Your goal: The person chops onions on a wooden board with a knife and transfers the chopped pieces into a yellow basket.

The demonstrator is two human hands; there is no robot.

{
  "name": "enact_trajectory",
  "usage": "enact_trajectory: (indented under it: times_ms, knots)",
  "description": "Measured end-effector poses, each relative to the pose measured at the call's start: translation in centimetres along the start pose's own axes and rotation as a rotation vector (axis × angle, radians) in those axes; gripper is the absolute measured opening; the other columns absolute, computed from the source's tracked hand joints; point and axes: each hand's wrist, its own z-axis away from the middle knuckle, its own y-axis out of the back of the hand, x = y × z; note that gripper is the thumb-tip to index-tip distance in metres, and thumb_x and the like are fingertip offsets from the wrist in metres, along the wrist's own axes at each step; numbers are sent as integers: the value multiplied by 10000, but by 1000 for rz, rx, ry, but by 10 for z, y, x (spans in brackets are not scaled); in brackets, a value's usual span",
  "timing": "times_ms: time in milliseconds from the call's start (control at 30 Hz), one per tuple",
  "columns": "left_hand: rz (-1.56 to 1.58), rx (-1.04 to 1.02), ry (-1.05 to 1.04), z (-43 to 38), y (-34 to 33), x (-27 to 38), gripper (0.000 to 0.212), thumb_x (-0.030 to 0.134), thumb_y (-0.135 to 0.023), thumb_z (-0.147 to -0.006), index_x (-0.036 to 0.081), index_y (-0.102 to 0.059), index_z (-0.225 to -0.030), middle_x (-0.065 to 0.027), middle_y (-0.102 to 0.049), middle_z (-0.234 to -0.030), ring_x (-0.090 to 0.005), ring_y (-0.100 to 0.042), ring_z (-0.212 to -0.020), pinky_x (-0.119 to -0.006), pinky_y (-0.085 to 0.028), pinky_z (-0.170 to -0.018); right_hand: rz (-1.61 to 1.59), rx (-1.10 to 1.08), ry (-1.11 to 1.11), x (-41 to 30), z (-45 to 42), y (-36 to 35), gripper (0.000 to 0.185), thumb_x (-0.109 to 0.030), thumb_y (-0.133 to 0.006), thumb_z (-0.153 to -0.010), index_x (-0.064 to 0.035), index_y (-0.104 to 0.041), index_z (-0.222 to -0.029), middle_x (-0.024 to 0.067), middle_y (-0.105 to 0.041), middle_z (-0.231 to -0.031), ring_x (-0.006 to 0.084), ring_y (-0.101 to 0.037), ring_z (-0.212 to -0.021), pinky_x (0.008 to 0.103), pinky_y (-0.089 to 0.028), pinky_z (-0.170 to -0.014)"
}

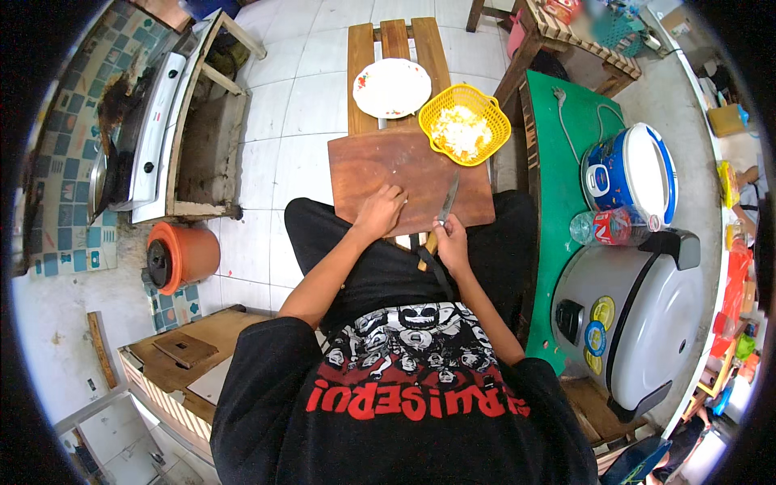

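Note:
A wooden cutting board (400, 176) lies across the bench in front of my lap, with small pale bits on its surface. My left hand (381, 211) rests on the board's near left part, its fingers bent; whether a small piece sits under the fingertips is too small to tell. In my right hand (451, 239), at the near right edge, is a kitchen knife (450, 197) with a wooden handle, its blade pointing away over the board. A yellow plastic basket (500, 124) with chopped white and orange pieces (461, 130) overlaps the board's far right corner.
Beyond the board, a white floral plate (392, 88) stands on the slatted wooden bench (361, 45). At right, a green surface (555, 200) bears rice cookers (661, 327) (627, 173) and a plastic bottle (609, 227). A gas stove (159, 130) and orange bucket (197, 250) are at left.

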Motion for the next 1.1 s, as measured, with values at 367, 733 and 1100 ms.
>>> enact_trajectory:
  times_ms: [367,733,1100]
  knots:
    - [-25,62,-5,-10,-1,-6,194,82,-640,-837,9,-683,-1011,-143,-621,-984,-321,-612,-954,-419,-530,-818,-99,31,7,-4,-4,-4,87,-92,-590,-969,-7,-589,-988,26,-625,-880,78,-565,-817,251,-447,-717]
    - [564,487,297,-145,83,42,145,74,-733,-783,-39,-726,-872,-134,-707,-821,-179,-681,-737,-321,-551,-694,-104,71,-36,7,-11,-5,91,-95,-596,-962,-4,-600,-964,9,-607,-866,74,-538,-788,249,-438,-701]
    - [645,372,204,-190,62,18,166,-4,-708,-836,-38,-720,-998,-105,-723,-953,-146,-680,-793,-271,-560,-751,-76,102,-87,-8,-6,-6,128,-117,-628,-910,-10,-637,-980,55,-613,-785,141,-564,-735,310,-475,-712]
